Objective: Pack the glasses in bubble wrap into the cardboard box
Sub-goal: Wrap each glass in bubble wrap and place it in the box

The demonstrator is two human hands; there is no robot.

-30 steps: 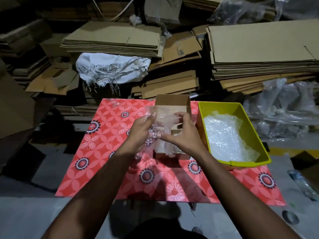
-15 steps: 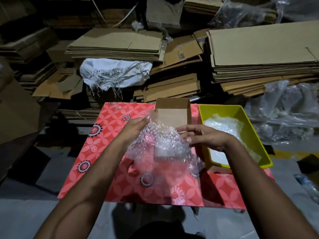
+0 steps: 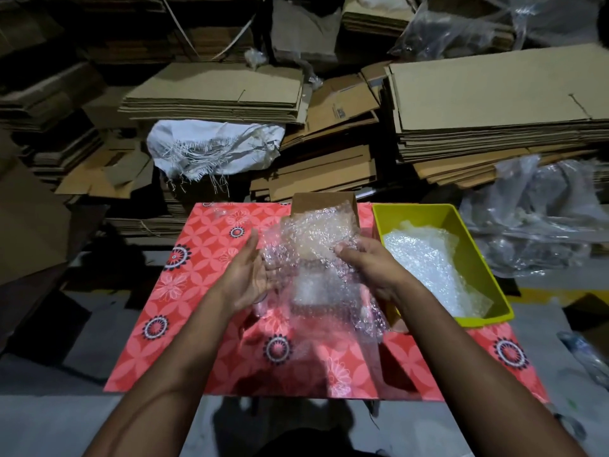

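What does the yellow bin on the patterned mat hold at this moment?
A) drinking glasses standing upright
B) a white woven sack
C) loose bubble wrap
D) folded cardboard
C: the yellow bin at the right of the mat holds only crumpled clear bubble wrap, with no cardboard, sack or upright glass showing in it.

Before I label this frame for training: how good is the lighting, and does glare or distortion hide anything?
Head view: light falls mainly on the red patterned mat, and the cardboard stacks behind fade into dark; the bubble wrap glints and blurs whatever lies inside it; the left hand and right hand read clearly; wide-angle bending curves the edges.
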